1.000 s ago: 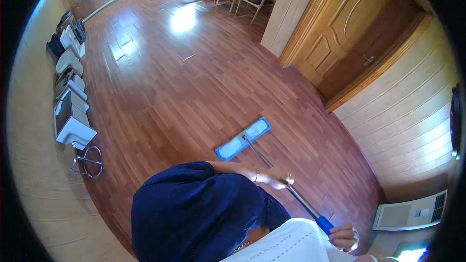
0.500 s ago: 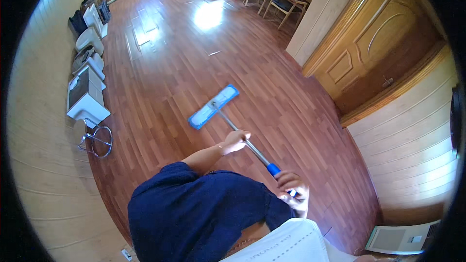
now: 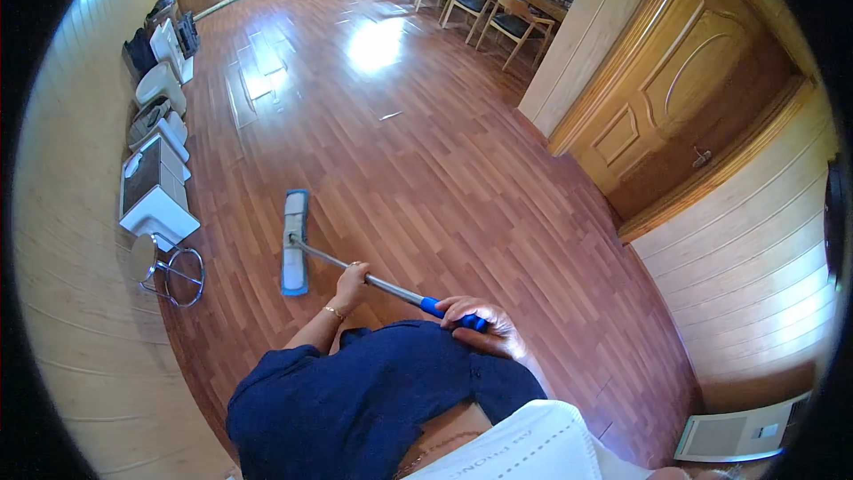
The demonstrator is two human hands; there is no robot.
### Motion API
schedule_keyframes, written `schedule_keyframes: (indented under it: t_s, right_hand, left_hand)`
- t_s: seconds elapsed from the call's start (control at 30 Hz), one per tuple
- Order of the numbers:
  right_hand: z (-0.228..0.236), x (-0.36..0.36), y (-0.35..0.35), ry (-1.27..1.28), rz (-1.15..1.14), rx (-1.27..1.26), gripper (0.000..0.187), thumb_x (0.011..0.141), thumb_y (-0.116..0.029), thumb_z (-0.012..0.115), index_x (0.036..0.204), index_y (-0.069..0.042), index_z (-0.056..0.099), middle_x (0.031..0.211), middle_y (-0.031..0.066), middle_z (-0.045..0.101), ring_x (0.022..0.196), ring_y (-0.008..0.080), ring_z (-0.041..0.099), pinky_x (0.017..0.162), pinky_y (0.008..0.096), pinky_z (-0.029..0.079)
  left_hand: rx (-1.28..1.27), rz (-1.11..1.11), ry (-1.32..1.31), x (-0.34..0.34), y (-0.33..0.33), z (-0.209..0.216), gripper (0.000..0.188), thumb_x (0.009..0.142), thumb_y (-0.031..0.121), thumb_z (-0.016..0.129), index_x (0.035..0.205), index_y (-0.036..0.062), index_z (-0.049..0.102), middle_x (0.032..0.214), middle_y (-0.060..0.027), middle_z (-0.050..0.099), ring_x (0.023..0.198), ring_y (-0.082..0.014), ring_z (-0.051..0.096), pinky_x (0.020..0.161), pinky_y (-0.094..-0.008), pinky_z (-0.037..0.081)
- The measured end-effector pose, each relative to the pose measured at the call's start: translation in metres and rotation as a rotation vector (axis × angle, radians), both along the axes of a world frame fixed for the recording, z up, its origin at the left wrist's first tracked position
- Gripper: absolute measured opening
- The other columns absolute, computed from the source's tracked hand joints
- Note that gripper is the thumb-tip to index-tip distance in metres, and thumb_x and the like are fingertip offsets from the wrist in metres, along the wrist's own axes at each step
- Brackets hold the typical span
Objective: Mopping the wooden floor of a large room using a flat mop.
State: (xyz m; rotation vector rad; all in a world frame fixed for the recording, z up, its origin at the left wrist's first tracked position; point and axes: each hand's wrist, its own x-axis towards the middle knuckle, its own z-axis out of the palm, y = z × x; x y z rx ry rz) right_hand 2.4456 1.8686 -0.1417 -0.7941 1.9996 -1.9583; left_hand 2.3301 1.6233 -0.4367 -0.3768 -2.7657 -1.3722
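A flat mop with a grey-white, blue-edged head [image 3: 294,253] lies against the wood-patterned floor [image 3: 426,213], left of the middle. Its metal pole [image 3: 397,291] slants down to the right and ends in a blue grip [image 3: 453,314]. Around the lower part of the pole, my left hand [image 3: 354,283] is closed. My right hand [image 3: 489,324] wraps the blue grip near my body, the fingers curled over its top. Part of the grip is hidden under those fingers.
Along the left wall stand a round-seated metal stool [image 3: 169,268], a white cabinet-like box [image 3: 160,187] and several toilets [image 3: 162,86]. A closed wooden door [image 3: 684,98] is at the right. Chairs [image 3: 514,25] line a long counter at the back right. A white panel unit [image 3: 742,431] sits lower right.
The mop head has swung left and toward me, turning from a diagonal to nearly upright in the picture. Both hands have moved left with the pole, still gripping it.
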Motion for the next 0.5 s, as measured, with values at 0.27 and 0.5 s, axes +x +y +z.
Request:
schedule_keyframes:
  t_s: [0.27,0.5]
  right_hand:
    - [-0.01,-0.008,0.007,-0.01,-0.03,-0.1,0.018,0.085,0.003,0.063,0.1,-0.006,0.063,0.101,0.0091,0.063,0.115,0.0279,0.054,0.101,0.044,0.04]
    - [0.008,0.013,0.034,0.158,-0.4,-0.24,0.029,0.08,0.014,0.055,0.101,-0.005,0.058,0.084,0.0124,0.063,0.083,0.0273,0.063,0.091,0.0492,0.046]
  left_hand:
    - [-0.183,0.071,-0.021,0.01,-0.004,-0.011,0.015,0.073,0.018,0.069,0.072,0.006,0.061,0.082,-0.0149,0.062,0.087,-0.0352,0.06,0.074,-0.0455,0.049]
    - [-0.224,-0.228,0.009,-0.012,0.064,0.03,0.013,0.071,0.023,0.067,0.069,0.0125,0.06,0.072,-0.0132,0.061,0.078,-0.0368,0.06,0.067,-0.0476,0.048]
